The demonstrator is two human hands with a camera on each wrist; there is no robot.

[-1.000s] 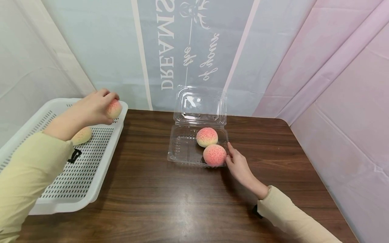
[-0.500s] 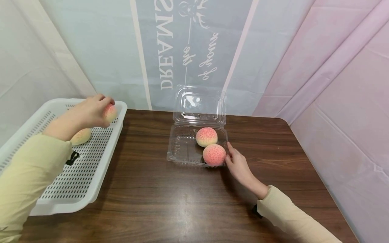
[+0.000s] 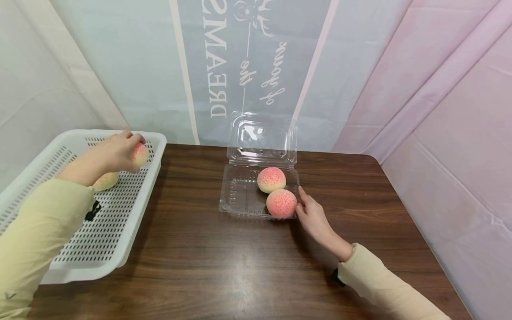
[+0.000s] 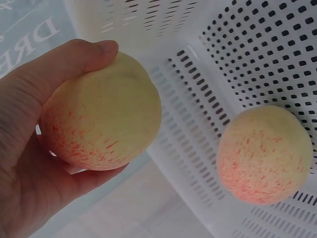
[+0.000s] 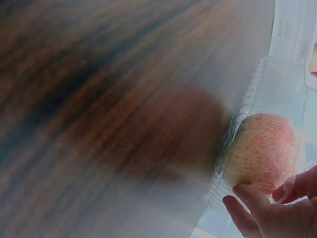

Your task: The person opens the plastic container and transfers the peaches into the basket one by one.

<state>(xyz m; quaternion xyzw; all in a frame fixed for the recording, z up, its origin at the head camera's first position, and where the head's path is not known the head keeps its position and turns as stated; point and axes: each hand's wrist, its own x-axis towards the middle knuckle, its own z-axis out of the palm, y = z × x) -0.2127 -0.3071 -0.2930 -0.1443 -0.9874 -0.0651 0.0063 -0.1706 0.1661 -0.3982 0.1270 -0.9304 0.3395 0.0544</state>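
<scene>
My left hand (image 3: 116,154) grips a pink-and-yellow peach (image 3: 140,154) over the far right part of the white basket (image 3: 138,226). Its fingers curve round the fruit in the left wrist view. Another peach (image 4: 265,154) lies inside the basket, partly behind my arm in the head view. On the table, a clear plastic clamshell box (image 3: 240,195) stands with its lid raised. Two peaches sit in its right half, the back peach (image 3: 271,180) and the front peach (image 3: 282,204). My right hand (image 3: 316,218) pinches the box's right edge, beside the front peach.
The dark wooden table (image 3: 192,266) reaches a printed curtain (image 3: 152,80) at the back and a pale pink curtain (image 3: 460,169) on the right. A black mark or piece (image 3: 93,210) shows on the basket floor near my left sleeve.
My left hand has moved a little left and lower over the basket, still holding the peach. The right hand and the box have stayed in place.
</scene>
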